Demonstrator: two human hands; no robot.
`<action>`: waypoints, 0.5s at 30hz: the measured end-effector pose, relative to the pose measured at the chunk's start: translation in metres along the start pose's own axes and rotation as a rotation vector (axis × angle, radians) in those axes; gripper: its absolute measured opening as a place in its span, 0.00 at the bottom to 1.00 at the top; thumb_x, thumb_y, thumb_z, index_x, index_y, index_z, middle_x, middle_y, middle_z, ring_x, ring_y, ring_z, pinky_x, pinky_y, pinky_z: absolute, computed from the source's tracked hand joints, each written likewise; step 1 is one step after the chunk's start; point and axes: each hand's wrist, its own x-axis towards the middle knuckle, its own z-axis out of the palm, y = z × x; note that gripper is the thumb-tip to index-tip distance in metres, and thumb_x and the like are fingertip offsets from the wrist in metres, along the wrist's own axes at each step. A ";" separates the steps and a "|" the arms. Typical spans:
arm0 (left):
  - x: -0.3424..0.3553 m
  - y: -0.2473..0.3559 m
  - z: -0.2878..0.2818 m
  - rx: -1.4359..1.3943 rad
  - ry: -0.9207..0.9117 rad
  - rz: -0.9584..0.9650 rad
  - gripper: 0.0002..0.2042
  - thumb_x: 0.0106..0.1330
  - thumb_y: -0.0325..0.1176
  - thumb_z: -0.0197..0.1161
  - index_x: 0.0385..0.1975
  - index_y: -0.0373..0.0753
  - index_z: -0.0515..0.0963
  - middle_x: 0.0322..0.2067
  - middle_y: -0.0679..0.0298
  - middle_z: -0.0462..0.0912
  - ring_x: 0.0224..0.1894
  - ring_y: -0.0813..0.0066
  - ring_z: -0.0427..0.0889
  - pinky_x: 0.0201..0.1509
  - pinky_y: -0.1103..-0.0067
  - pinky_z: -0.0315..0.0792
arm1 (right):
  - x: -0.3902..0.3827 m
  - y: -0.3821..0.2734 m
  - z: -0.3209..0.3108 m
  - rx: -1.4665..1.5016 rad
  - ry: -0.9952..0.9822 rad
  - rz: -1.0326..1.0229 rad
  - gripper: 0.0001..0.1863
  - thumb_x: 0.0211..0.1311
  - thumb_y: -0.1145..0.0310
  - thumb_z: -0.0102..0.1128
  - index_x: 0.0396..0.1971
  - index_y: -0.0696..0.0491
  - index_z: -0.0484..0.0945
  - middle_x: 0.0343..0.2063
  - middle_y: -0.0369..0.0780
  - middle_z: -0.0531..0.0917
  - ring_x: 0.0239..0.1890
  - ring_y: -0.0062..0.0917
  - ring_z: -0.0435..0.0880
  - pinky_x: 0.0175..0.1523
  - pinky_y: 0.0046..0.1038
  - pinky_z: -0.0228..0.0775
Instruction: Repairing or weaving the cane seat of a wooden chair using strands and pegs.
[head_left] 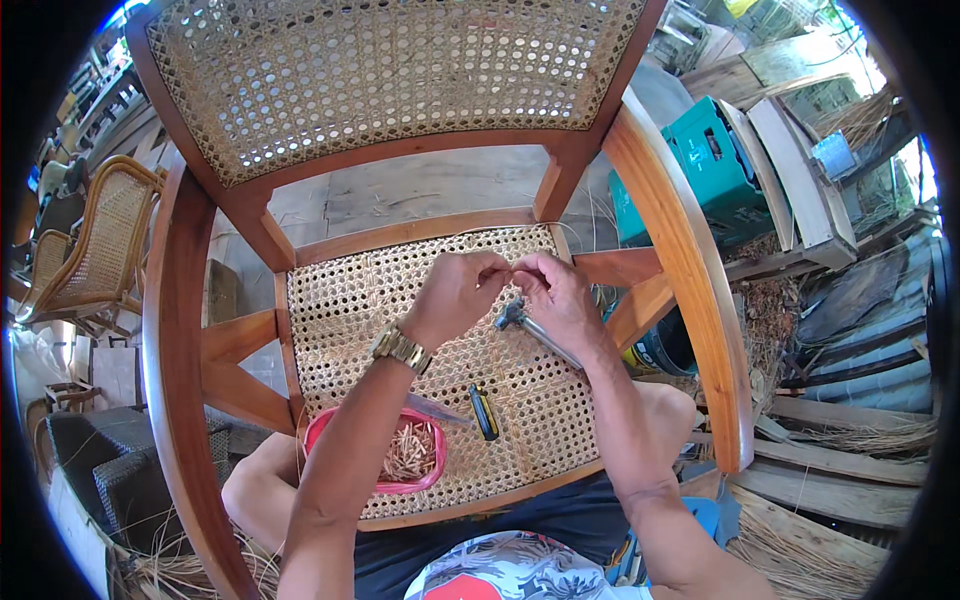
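Note:
A wooden chair (690, 250) with a woven cane seat (340, 310) and cane back stands before me. My left hand (455, 295), with a gold watch on its wrist, and my right hand (560, 295) meet above the seat's far edge, fingertips pinched together on a thin cane strand (512, 272). A small metal hammer (535, 328) runs under my right palm, its head showing between the hands; whether the hand grips it I cannot tell. A pink bowl (385, 487) of small wooden pegs sits on the near left of the seat.
A small black and yellow tool (485, 412) and a blade (440, 410) lie on the seat near the bowl. Another cane chair (100, 240) stands at the left. A green crate (710, 160), boards and loose cane bundles lie at the right.

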 end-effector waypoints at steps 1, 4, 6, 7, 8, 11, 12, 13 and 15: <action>0.005 -0.003 0.002 0.003 -0.025 -0.014 0.09 0.68 0.30 0.63 0.42 0.34 0.85 0.31 0.56 0.88 0.29 0.73 0.87 0.36 0.78 0.78 | 0.004 0.005 0.000 -0.011 0.007 0.001 0.05 0.67 0.75 0.61 0.39 0.58 0.77 0.31 0.46 0.86 0.35 0.36 0.87 0.39 0.33 0.76; 0.020 -0.014 0.008 0.027 -0.057 -0.008 0.09 0.67 0.31 0.65 0.41 0.34 0.85 0.35 0.54 0.89 0.31 0.70 0.88 0.36 0.77 0.79 | 0.010 0.022 -0.002 -0.027 0.027 0.056 0.05 0.67 0.74 0.62 0.38 0.58 0.77 0.31 0.46 0.86 0.34 0.36 0.87 0.39 0.34 0.76; 0.035 -0.026 0.011 0.063 -0.016 -0.002 0.11 0.66 0.33 0.66 0.42 0.34 0.85 0.38 0.54 0.88 0.34 0.67 0.87 0.39 0.75 0.79 | 0.016 0.036 -0.005 -0.034 0.042 0.108 0.05 0.67 0.73 0.62 0.38 0.58 0.77 0.31 0.46 0.85 0.34 0.36 0.87 0.39 0.34 0.76; 0.043 -0.032 0.013 0.083 0.030 0.040 0.12 0.66 0.35 0.67 0.44 0.35 0.85 0.40 0.53 0.88 0.37 0.64 0.87 0.43 0.73 0.80 | 0.021 0.044 -0.005 -0.060 0.110 0.089 0.05 0.66 0.73 0.62 0.38 0.58 0.77 0.30 0.46 0.85 0.34 0.36 0.86 0.39 0.34 0.76; 0.051 -0.039 0.014 0.083 0.035 0.036 0.12 0.66 0.35 0.67 0.44 0.35 0.85 0.40 0.53 0.88 0.37 0.64 0.87 0.43 0.73 0.80 | 0.026 0.051 -0.005 -0.086 0.177 0.070 0.06 0.66 0.73 0.63 0.37 0.58 0.77 0.30 0.46 0.84 0.33 0.36 0.86 0.39 0.35 0.76; 0.074 -0.059 0.010 0.360 0.141 0.035 0.18 0.66 0.42 0.66 0.48 0.36 0.84 0.47 0.55 0.85 0.52 0.56 0.80 0.59 0.64 0.72 | 0.040 0.071 -0.005 -0.126 0.192 0.032 0.05 0.65 0.73 0.63 0.37 0.57 0.78 0.29 0.46 0.83 0.33 0.37 0.85 0.39 0.35 0.75; 0.080 -0.063 0.011 0.355 0.157 0.056 0.18 0.66 0.42 0.66 0.48 0.36 0.84 0.47 0.55 0.85 0.52 0.56 0.80 0.59 0.64 0.72 | 0.044 0.076 -0.004 -0.137 0.180 0.073 0.05 0.65 0.73 0.63 0.37 0.57 0.77 0.30 0.46 0.83 0.33 0.38 0.85 0.40 0.35 0.75; 0.085 -0.066 0.013 0.397 0.115 0.021 0.16 0.65 0.42 0.66 0.46 0.37 0.84 0.47 0.55 0.85 0.53 0.56 0.80 0.59 0.63 0.72 | 0.048 0.080 0.000 -0.109 0.179 -0.013 0.04 0.65 0.73 0.62 0.37 0.56 0.77 0.31 0.46 0.83 0.35 0.41 0.84 0.41 0.37 0.75; 0.093 -0.070 0.017 0.433 0.074 -0.017 0.15 0.64 0.41 0.66 0.44 0.39 0.85 0.47 0.55 0.84 0.53 0.55 0.79 0.59 0.63 0.72 | 0.054 0.086 0.007 -0.159 0.181 -0.058 0.04 0.65 0.73 0.62 0.36 0.55 0.77 0.32 0.46 0.84 0.36 0.42 0.84 0.41 0.38 0.75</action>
